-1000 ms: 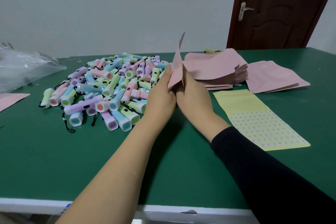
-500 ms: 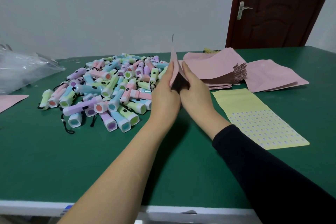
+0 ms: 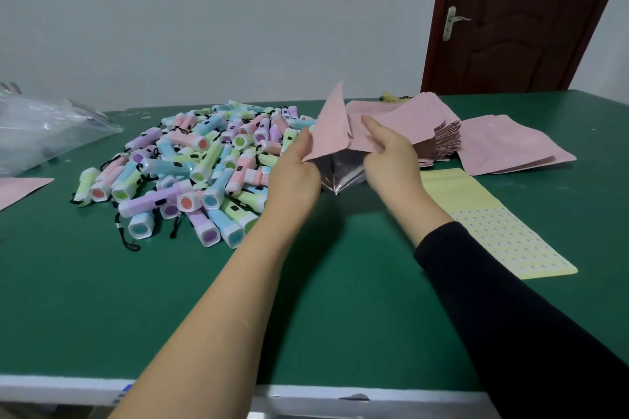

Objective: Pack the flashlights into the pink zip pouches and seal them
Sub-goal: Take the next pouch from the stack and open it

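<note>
At the far left of the green table [image 3: 102, 299] we note a clear plastic bag [image 3: 44, 132] and, in front of it, one flat pink pouch at the edge [image 3: 20, 189]. Next lies the pile of flashlights [image 3: 204, 166], pastel pink, blue, green and purple, with black wrist cords; any marking on their bodies is too small to read. Just right of the pile, the left hand [image 3: 296, 173] pinches the left wall of the held pink pouch [image 3: 332, 132], fingers curled on its edge. The right hand [image 3: 391, 160] grips the opposite wall, thumb on top. Between them the pouch mouth stands spread, showing a silvery lining; we see no flashlight inside it. Behind the right hand sits the stack of pink pouches [image 3: 442, 143], with loose pouches [image 3: 510, 146] beside it. Nearer, a yellow sticker sheet [image 3: 503, 234] carries rows of small dots, any print on them illegible. A brown door [image 3: 527, 17] stands behind.
</note>
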